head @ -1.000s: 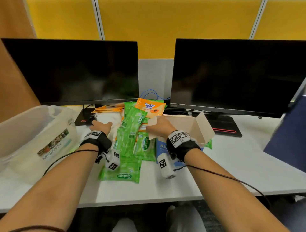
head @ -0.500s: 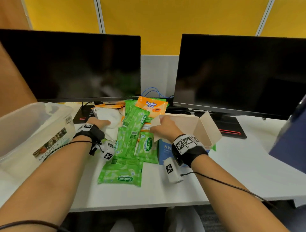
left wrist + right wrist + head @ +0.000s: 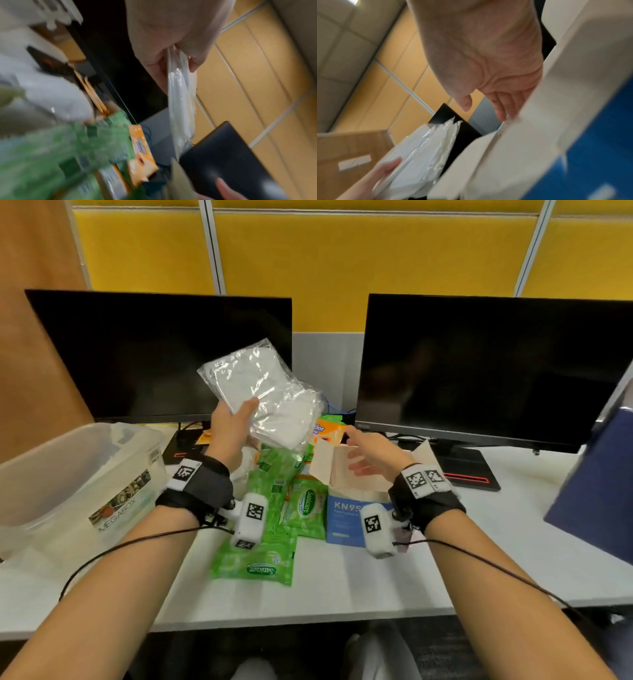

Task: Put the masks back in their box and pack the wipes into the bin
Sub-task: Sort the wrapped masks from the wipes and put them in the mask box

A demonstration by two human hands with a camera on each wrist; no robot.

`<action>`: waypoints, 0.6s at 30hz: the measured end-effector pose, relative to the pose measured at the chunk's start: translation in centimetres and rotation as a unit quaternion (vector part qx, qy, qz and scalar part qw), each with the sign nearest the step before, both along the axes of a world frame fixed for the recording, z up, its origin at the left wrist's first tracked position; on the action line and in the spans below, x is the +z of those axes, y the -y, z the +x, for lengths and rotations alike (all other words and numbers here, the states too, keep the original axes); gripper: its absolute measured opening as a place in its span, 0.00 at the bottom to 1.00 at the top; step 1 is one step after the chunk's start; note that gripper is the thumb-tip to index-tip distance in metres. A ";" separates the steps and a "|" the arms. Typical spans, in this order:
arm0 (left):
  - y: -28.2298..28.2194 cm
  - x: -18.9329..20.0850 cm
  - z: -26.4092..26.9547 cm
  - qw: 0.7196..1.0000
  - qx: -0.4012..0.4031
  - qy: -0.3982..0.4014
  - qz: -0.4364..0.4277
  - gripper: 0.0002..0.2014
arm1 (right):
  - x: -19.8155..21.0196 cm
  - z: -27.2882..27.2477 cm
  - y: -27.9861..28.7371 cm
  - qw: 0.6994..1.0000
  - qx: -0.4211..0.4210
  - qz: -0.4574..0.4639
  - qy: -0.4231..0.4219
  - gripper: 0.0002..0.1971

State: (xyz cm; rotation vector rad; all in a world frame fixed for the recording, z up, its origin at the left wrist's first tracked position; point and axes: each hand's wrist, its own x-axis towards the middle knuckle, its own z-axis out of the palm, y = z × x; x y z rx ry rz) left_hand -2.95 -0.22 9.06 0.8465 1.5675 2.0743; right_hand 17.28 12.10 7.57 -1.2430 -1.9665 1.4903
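Holding masks [image 3: 263, 392] in left grip [image 3: 230, 429] | right grip [image 3: 371, 455] apart | white desk [image 3: 359, 583], yellow partition [image 3: 359, 268]

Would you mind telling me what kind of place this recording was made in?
Most likely an office workstation: two black computer monitors, one on the left and one on the right, stand side by side on a white desk, with yellow fabric partition panels behind them like cubicle dividers.

I see 2 bare forearms. My left hand [image 3: 230, 429] and right hand [image 3: 371, 453] each wear a black wrist strap carrying white blocks printed with black square markers, trailing thin black cables.
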 end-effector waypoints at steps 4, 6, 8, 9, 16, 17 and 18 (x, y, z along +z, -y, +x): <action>-0.7 -0.3 3.7 0.983 -0.126 0.131 0.028 0.18 | 1.6 2.9 0.7 0.984 -0.019 -0.043 -0.172 0.21; -1.2 -0.4 5.5 0.978 -0.151 0.144 0.030 0.17 | 2.2 4.0 1.4 0.971 0.004 -0.065 -0.230 0.17; -1.5 -0.5 6.9 0.976 -0.162 0.140 0.030 0.17 | 2.4 4.8 1.6 0.965 0.039 -0.060 -0.254 0.16; -1.7 -0.7 7.4 0.976 -0.164 0.140 0.031 0.17 | 2.4 5.1 1.7 0.964 0.043 -0.053 -0.257 0.19; -1.6 -0.6 8.7 0.980 -0.176 0.095 -0.026 0.13 | 1.9 6.4 1.7 0.968 -0.010 0.019 -0.251 0.18; -1.5 -0.6 8.7 0.981 -0.166 0.096 -0.031 0.13 | 2.0 6.5 1.8 0.968 -0.010 0.023 -0.249 0.15; -1.5 -0.6 8.6 0.982 -0.157 0.100 -0.038 0.13 | 2.1 6.6 1.9 0.969 -0.005 0.025 -0.247 0.14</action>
